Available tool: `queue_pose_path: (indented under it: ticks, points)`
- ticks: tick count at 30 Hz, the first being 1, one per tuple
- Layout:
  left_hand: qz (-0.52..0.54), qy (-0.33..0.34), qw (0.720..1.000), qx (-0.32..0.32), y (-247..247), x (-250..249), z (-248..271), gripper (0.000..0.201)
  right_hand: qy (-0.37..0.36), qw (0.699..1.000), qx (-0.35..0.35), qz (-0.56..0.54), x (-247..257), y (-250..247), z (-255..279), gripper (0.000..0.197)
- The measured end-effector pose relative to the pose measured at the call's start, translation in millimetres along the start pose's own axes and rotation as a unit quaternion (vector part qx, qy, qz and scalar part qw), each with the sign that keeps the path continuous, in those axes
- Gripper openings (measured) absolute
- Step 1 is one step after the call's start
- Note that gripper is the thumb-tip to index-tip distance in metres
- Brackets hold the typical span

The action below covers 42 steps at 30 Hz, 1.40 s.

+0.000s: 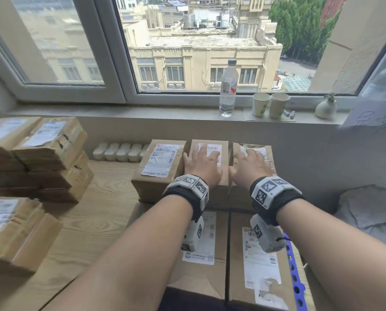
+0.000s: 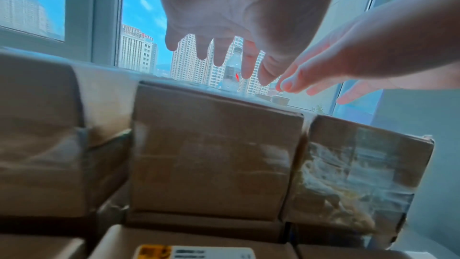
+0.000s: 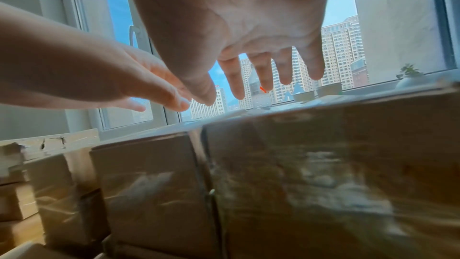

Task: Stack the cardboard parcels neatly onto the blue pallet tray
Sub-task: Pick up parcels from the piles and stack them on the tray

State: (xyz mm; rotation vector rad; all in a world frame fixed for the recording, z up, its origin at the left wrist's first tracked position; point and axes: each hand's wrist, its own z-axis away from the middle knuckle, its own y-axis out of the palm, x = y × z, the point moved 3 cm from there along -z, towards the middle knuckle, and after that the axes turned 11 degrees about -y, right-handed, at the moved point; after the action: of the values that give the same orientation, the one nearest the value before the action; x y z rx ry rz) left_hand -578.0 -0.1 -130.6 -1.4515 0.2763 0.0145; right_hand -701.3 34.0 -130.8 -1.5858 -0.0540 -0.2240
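In the head view, three cardboard parcels are seen standing side by side in an upper row near the wall under the window: a left parcel (image 1: 159, 169), a middle parcel (image 1: 210, 151) and a right parcel (image 1: 250, 151). The left hand (image 1: 202, 166) is laid over the middle parcel and the right hand (image 1: 249, 166) over the right parcel, fingers spread and straight; from above, contact appears likely. The wrist views qualify this: the left hand (image 2: 239, 17) and the right hand (image 3: 239, 23) are each shown with daylight between the fingertips and the parcel tops, so touching cannot be confirmed. Each grip is released and nothing is grasped. The taped near faces of the middle parcel (image 2: 214, 157) and right parcel (image 3: 336, 174) are recorded only by the wrist cameras, blurred. Only the head view shows the lower layer of two labelled parcels (image 1: 258, 263) beneath the forearms, with the perforated edge of the blue pallet tray (image 1: 296, 279) exposed along their right side. Further parcels (image 1: 46, 153) are noted in stacks to the left on the wooden bench (image 1: 102, 198). A water bottle (image 1: 228, 88) and two paper cups (image 1: 269, 105) are observed on the windowsill.
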Motion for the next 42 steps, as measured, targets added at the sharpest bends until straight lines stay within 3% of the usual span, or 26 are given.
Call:
queue_pose_path:
  ticks: [8,19,29,42]
  points:
    - [0.011,-0.028,0.999,-0.039,-30.2,89.4,30.6,0.050,-0.075,0.997,0.004,0.010,92.1,1.0,18.8,0.048]
    - [0.030,-0.120,0.990,-0.060,-61.2,290.5,104.7,0.055,-0.155,0.986,0.060,-0.030,284.6,35.0,64.4,0.048]
    - [0.038,-0.180,0.979,-0.086,-92.0,464.4,171.1,0.049,-0.224,0.972,0.049,-0.051,457.0,68.6,92.5,0.048]
    - [0.066,-0.259,0.958,-0.106,-124.1,606.2,182.5,0.049,-0.297,0.953,0.051,-0.040,602.6,91.3,69.1,0.043]
